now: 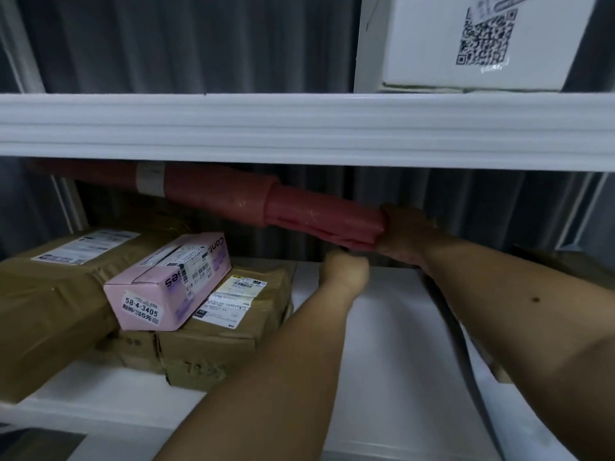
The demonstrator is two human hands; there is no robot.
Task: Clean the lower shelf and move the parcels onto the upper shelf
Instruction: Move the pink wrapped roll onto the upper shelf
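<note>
Under the upper shelf (299,128), both hands (404,232) grip the red roll (316,214).

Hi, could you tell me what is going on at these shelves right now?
A person is reaching into the lower shelf with both arms. The right hand grips one end of a long red-wrapped parcel, held off the shelf, while the left hand is curled just below that end. A pink box and brown parcels are still stacked on the lower shelf at left. A white box sits on the upper shelf.
</note>
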